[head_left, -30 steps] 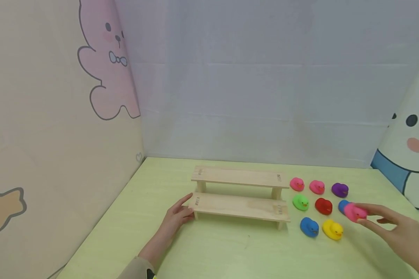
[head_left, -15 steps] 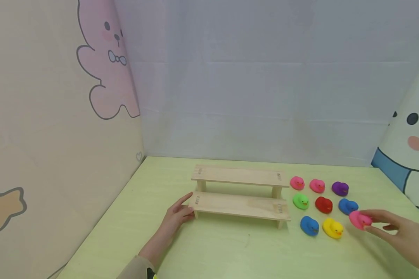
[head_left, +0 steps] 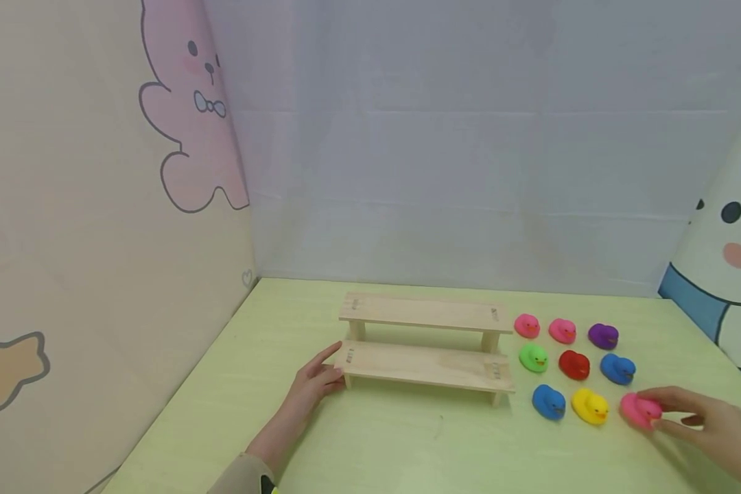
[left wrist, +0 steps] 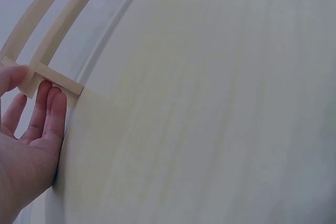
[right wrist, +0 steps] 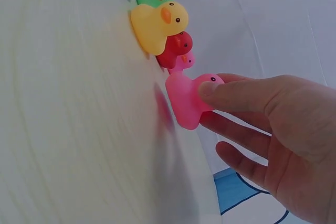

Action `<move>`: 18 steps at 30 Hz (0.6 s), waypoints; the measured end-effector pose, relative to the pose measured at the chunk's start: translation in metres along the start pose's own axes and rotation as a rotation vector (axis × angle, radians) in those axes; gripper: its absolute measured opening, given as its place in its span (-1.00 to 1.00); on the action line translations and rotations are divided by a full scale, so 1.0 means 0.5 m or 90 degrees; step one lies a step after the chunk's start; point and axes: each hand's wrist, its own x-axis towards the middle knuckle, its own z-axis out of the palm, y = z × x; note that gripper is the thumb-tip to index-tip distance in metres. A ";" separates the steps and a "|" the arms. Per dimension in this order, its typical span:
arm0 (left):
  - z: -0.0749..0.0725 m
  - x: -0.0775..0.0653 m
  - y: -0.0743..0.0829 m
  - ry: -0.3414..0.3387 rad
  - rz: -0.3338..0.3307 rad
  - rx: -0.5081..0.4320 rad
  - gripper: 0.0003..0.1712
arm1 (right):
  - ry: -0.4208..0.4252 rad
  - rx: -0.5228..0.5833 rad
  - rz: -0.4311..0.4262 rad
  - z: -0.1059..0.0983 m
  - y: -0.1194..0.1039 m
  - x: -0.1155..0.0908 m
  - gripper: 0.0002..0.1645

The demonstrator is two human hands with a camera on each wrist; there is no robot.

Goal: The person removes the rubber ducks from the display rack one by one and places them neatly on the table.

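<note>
My right hand (head_left: pixel 700 422) pinches a pink rubber duck (head_left: pixel 640 410) between thumb and fingers, low over the table at the right end of the front row. Whether its base touches the table I cannot tell. In the right wrist view the thumb covers part of the duck's head (right wrist: pixel 211 82). A two-step wooden stand (head_left: pixel 429 363) is in the middle of the table. Against the left end of its lower step rests my left hand (head_left: pixel 311 384), fingers extended. Left of the held duck sit a yellow duck (head_left: pixel 589 406) and a blue duck (head_left: pixel 549 402).
Behind the front row stand a green duck (head_left: pixel 534 357), a red duck (head_left: pixel 574 364) and another blue duck (head_left: pixel 618 369). Farther back are two pink ducks (head_left: pixel 527 326) and a purple duck (head_left: pixel 603 336). Fabric walls (head_left: pixel 457 171) surround the pale green table (head_left: pixel 407 439).
My right hand has brought the pink duck down and toward the near side, away from the blue duck it overlapped, to beside the yellow duck. The left hand stays at the stand.
</note>
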 end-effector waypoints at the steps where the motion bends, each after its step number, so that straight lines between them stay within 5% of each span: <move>1: 0.000 -0.001 0.000 -0.001 0.002 0.000 -0.38 | -0.002 -0.001 0.002 0.002 0.002 0.001 -0.36; 18: 0.005 -0.001 -0.002 -0.012 0.014 -0.009 -0.38 | -0.035 0.026 0.048 0.019 0.044 0.004 -0.25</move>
